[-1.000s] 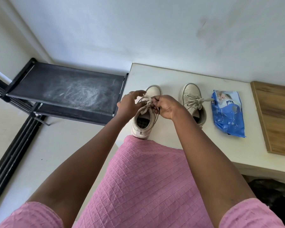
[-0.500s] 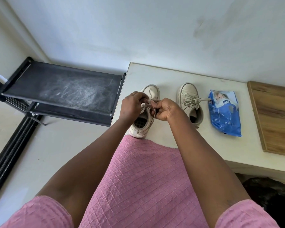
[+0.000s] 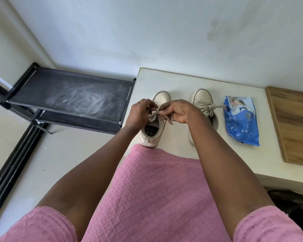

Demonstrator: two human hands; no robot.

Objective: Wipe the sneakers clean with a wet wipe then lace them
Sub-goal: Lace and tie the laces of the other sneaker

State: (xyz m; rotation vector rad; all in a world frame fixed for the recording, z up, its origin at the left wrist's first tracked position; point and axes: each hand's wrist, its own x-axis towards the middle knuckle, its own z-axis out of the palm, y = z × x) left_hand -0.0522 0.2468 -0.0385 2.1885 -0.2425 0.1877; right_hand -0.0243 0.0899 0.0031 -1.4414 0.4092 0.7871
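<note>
Two cream sneakers stand toes-away on a white table point(image 3: 182, 79). Over the left sneaker point(image 3: 151, 135) my left hand point(image 3: 141, 113) and my right hand point(image 3: 179, 111) each pinch part of its beige lace point(image 3: 154, 116), which forms a loop between them above the tongue; a loose end hangs under my right fingers. The right sneaker point(image 3: 202, 98) sits beside it with its lace tied in a bow; my right forearm hides its heel. A blue wet wipe pack point(image 3: 241, 123) lies flat to the right of that shoe.
A wooden board point(image 3: 294, 123) lies on the table's right end. A black fabric shoe rack point(image 3: 72, 96) stands left of the table against the wall. A black rail point(image 3: 12, 165) runs along the floor at left. My pink dress fills the foreground.
My hands have shifted from working close together on the left sneaker's lace to drawing a loop out between them. The camera view has shifted slightly.
</note>
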